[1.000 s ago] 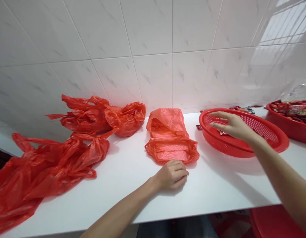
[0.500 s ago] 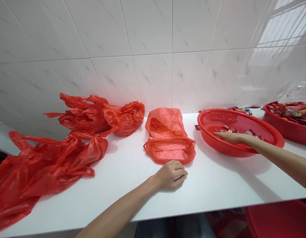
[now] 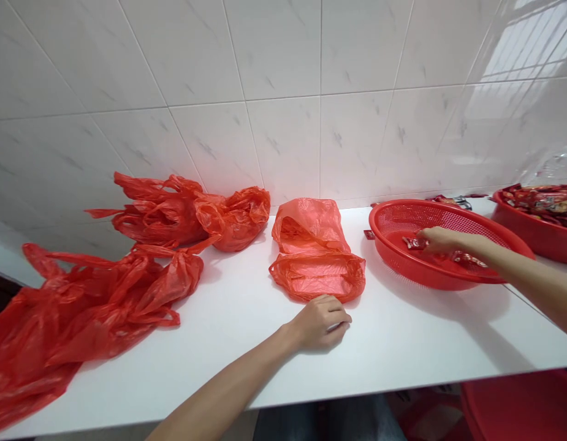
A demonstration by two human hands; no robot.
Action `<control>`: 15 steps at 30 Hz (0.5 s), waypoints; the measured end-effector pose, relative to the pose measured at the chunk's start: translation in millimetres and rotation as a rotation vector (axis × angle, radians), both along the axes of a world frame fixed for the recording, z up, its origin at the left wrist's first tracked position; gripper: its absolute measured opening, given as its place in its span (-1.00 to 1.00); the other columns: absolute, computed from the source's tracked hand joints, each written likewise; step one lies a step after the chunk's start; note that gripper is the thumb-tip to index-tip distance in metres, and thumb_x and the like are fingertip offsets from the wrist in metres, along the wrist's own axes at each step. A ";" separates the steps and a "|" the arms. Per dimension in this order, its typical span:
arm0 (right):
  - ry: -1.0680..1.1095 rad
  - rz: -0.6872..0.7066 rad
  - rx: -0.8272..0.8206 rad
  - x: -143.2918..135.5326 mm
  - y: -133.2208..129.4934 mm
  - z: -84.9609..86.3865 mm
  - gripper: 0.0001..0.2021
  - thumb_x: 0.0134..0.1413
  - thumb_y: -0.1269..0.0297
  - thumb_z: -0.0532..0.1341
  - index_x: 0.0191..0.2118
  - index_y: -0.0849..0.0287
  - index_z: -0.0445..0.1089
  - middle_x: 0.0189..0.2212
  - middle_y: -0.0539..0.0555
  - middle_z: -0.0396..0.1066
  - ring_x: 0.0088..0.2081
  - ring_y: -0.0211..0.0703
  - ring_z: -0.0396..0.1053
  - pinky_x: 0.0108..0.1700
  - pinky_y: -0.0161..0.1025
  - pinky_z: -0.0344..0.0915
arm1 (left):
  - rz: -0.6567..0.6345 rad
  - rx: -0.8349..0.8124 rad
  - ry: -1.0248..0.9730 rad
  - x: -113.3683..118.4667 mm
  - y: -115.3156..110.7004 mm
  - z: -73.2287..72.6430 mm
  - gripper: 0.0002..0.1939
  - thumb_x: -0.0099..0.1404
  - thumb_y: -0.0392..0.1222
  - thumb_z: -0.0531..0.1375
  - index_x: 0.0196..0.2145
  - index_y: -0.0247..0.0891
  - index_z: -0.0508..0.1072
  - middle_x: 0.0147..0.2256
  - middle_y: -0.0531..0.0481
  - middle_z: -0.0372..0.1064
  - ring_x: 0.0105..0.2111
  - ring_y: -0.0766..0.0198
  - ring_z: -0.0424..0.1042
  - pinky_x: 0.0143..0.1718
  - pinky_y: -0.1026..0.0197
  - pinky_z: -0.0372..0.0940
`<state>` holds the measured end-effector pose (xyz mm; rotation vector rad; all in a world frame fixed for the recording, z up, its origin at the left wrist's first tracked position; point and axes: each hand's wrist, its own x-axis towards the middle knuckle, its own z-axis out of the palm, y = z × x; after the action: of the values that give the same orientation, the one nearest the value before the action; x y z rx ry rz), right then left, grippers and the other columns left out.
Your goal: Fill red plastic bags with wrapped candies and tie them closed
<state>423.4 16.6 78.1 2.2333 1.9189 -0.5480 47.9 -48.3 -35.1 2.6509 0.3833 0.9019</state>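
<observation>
A red plastic bag (image 3: 317,275) lies on the white table with its mouth spread toward me. At its near edge rests my left hand (image 3: 320,321), fingers curled, knuckles against the plastic; whatever they grip is hidden. Inside the red plastic colander (image 3: 393,266), my right hand (image 3: 439,241) is closed, with a small red packet (image 3: 414,243) at its fingertips. More small packets (image 3: 469,260) lie in the colander beneath the wrist, partly hidden by the arm.
Crumpled red plastic bags (image 3: 103,306) cover the left side, with bunched bags (image 3: 237,220) against the tiled wall. A red basin (image 3: 536,236) heaped with packaged snacks (image 3: 547,202) stands at the far right. One stray packet (image 3: 369,234) lies beside the colander. A red stool (image 3: 522,404) is below the table edge.
My right hand has risen slightly and moved right within the colander, going from flat among the packets to closed with one at its fingertips. My left hand has stayed by the bag.
</observation>
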 end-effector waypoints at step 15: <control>-0.114 -0.082 0.068 36.6 -2.2 -13.3 -0.44 -0.49 0.67 0.18 -0.18 0.29 0.52 -0.52 0.11 0.42 -0.38 0.11 0.45 -0.38 -0.18 0.26 | 0.008 -0.039 0.030 0.1 0.8 0.6 -0.80 0.34 -0.32 0.10 -0.34 -0.27 0.53 -0.37 -0.06 0.52 -0.39 0.28 0.40 -0.25 0.17 0.30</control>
<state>460.1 14.5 64.8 2.3392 1.8244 -0.3625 48.1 -47.5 -34.4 2.6319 0.4145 0.8490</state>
